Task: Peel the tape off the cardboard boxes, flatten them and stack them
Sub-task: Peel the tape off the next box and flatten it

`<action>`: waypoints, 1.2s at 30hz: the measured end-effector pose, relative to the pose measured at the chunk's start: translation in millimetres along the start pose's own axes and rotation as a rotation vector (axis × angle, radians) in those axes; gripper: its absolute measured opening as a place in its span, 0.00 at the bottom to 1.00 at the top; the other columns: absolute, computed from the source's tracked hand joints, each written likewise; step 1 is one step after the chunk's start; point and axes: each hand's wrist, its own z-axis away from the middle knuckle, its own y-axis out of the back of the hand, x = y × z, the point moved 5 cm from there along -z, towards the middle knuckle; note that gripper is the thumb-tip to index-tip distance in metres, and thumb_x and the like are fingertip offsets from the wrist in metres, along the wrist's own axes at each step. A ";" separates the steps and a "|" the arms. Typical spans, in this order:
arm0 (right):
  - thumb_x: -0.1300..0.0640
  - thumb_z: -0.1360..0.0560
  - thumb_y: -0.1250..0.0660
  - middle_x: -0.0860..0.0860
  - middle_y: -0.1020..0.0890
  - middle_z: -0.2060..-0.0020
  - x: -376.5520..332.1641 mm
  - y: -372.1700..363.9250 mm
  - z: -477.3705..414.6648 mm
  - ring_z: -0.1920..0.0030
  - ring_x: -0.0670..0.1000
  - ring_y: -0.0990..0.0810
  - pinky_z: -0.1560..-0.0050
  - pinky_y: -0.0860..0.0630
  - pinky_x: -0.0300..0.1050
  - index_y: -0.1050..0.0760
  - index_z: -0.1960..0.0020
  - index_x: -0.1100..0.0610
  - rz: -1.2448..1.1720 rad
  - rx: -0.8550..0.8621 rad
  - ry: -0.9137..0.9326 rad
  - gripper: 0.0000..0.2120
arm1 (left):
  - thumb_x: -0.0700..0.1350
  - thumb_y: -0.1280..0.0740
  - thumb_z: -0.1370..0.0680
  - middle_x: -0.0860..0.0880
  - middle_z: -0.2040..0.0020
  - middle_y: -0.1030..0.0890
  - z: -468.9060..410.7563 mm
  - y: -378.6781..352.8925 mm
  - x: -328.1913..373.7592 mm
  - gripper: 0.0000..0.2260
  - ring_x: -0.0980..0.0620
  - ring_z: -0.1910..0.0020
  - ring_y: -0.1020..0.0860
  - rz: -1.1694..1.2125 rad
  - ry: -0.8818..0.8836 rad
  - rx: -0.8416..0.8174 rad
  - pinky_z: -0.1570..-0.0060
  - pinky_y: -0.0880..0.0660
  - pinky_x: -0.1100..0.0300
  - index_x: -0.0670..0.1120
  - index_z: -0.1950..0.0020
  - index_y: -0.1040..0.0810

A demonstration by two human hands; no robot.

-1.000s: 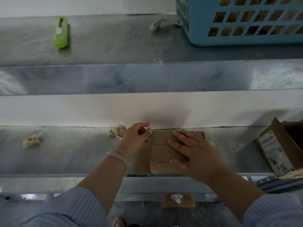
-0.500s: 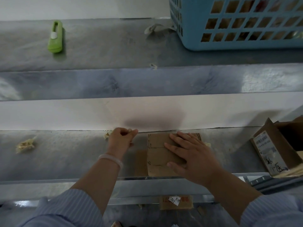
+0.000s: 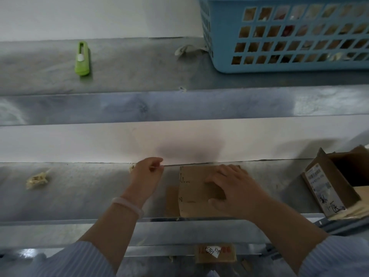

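The right hand [image 3: 233, 188] presses flat-fingered on the flattened brown cardboard box [image 3: 194, 189] on the grey metal surface [image 3: 83, 196], while the left hand [image 3: 146, 173] pinches a thin tape strip [image 3: 159, 167].

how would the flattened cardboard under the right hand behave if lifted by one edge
Probably light: the flattened cardboard lies thin under the right hand. Its folded layers may spring apart when released. Likely slides easily on the metal shelf.
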 end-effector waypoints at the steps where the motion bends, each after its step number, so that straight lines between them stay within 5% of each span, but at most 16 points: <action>1: 0.35 0.28 0.38 0.45 0.32 0.35 0.7 3.1 0.2 0.34 0.50 0.34 0.31 0.38 0.48 0.33 0.33 0.46 0.044 -0.030 -0.051 0.27 | 0.41 0.31 0.23 0.54 0.52 0.19 11.6 -1.7 10.9 0.07 0.64 0.55 0.23 0.030 -0.087 -0.010 0.50 0.27 0.69 0.53 0.50 0.20; 3: 0.31 0.28 0.39 0.46 0.31 0.38 6.1 10.1 4.3 0.36 0.50 0.33 0.35 0.36 0.48 0.34 0.35 0.48 0.093 -0.056 -0.174 0.29 | 0.42 0.30 0.25 0.59 0.57 0.22 32.4 -10.9 26.8 0.10 0.67 0.57 0.23 0.030 -0.227 -0.069 0.56 0.28 0.73 0.58 0.56 0.22; 6: 0.27 0.30 0.42 0.46 0.30 0.41 23.8 15.8 21.5 0.38 0.50 0.32 0.37 0.31 0.47 0.31 0.38 0.49 0.049 0.001 -0.326 0.31 | 0.48 0.29 0.25 0.58 0.49 0.25 48.9 -25.1 22.9 0.08 0.61 0.51 0.24 -0.073 -0.282 -0.135 0.50 0.24 0.64 0.56 0.46 0.21; 9: 0.31 0.29 0.38 0.46 0.27 0.41 45.5 9.8 40.6 0.40 0.49 0.28 0.38 0.28 0.48 0.31 0.34 0.48 -0.101 0.035 -0.450 0.30 | 0.52 0.30 0.25 0.56 0.43 0.27 59.2 -31.2 9.6 0.17 0.59 0.49 0.24 0.000 -0.130 -0.135 0.50 0.23 0.63 0.58 0.37 0.27; 13: 0.41 0.25 0.34 0.46 0.22 0.43 44.9 -0.3 56.4 0.52 0.44 0.25 0.44 0.24 0.42 0.29 0.32 0.46 -0.384 0.077 -0.531 0.24 | 0.49 0.31 0.24 0.59 0.51 0.21 69.4 -35.0 7.8 0.14 0.64 0.53 0.23 0.138 0.033 -0.084 0.59 0.27 0.73 0.54 0.40 0.27; 16: 0.50 0.23 0.33 0.41 0.21 0.46 40.9 0.7 65.3 0.51 0.42 0.23 0.47 0.24 0.38 0.29 0.32 0.46 -0.589 0.184 -0.549 0.19 | 0.47 0.36 0.20 0.52 0.47 0.19 71.1 -36.6 6.3 0.07 0.56 0.49 0.20 0.341 0.124 -0.098 0.47 0.22 0.59 0.52 0.44 0.22; 19: 0.50 0.21 0.37 0.42 0.19 0.55 42.7 2.1 70.1 0.53 0.44 0.20 0.54 0.24 0.40 0.23 0.48 0.46 -0.821 0.222 -0.621 0.05 | 0.46 0.39 0.18 0.46 0.47 0.17 76.6 -37.5 9.7 0.09 0.50 0.48 0.19 0.712 0.340 -0.157 0.45 0.21 0.48 0.47 0.47 0.19; 22: 0.46 0.19 0.42 0.46 0.18 0.53 45.7 0.1 68.3 0.49 0.48 0.21 0.51 0.25 0.46 0.17 0.57 0.50 -1.036 0.172 -0.705 0.18 | 0.53 0.41 0.18 0.46 0.46 0.17 71.6 -37.0 8.4 0.21 0.47 0.44 0.21 0.891 0.486 -0.232 0.43 0.23 0.42 0.37 0.54 0.20; 25: 0.42 0.20 0.43 0.41 0.18 0.52 51.3 -3.1 56.7 0.48 0.46 0.22 0.45 0.26 0.47 0.15 0.64 0.49 -0.976 0.093 -0.668 0.24 | 0.49 0.37 0.19 0.48 0.49 0.17 61.5 -33.4 15.2 0.15 0.50 0.45 0.21 0.553 0.307 -0.350 0.38 0.26 0.55 0.41 0.54 0.16; 27: 0.47 0.24 0.34 0.42 0.20 0.52 54.3 -6.0 46.8 0.51 0.46 0.22 0.46 0.25 0.45 0.17 0.61 0.41 -0.721 0.016 -0.569 0.10 | 0.43 0.32 0.22 0.50 0.49 0.21 53.5 -33.0 25.0 0.07 0.53 0.47 0.22 0.157 0.052 -0.401 0.48 0.29 0.73 0.47 0.46 0.17; 28: 0.48 0.27 0.32 0.44 0.23 0.48 53.5 -7.3 43.1 0.50 0.46 0.23 0.44 0.25 0.45 0.19 0.54 0.36 -0.630 -0.035 -0.541 0.06 | 0.43 0.31 0.24 0.50 0.46 0.25 50.1 -35.3 28.0 0.13 0.54 0.46 0.24 0.009 -0.036 -0.419 0.52 0.32 0.77 0.50 0.39 0.20; 31: 0.48 0.29 0.34 0.46 0.32 0.43 49.6 -3.7 36.5 0.45 0.48 0.26 0.44 0.27 0.44 0.37 0.28 0.36 -0.524 -0.174 -0.509 0.30 | 0.49 0.31 0.26 0.49 0.43 0.34 44.4 -39.3 26.0 0.33 0.55 0.49 0.27 -0.163 -0.025 -0.485 0.55 0.32 0.71 0.59 0.25 0.41; 34: 0.41 0.29 0.32 0.49 0.34 0.41 46.8 4.0 27.3 0.40 0.52 0.29 0.47 0.31 0.43 0.51 0.22 0.41 -0.422 -0.214 -0.515 0.42 | 0.51 0.32 0.31 0.49 0.37 0.37 37.6 -45.4 30.2 0.43 0.51 0.50 0.25 -0.181 0.004 -0.519 0.53 0.26 0.62 0.62 0.23 0.55; 36: 0.33 0.34 0.30 0.51 0.33 0.36 43.4 6.2 22.0 0.36 0.54 0.29 0.43 0.28 0.46 0.50 0.23 0.45 -0.388 -0.178 -0.548 0.47 | 0.51 0.30 0.29 0.49 0.31 0.41 32.9 -46.2 38.7 0.45 0.50 0.43 0.28 -0.220 0.041 -0.554 0.48 0.28 0.61 0.62 0.23 0.58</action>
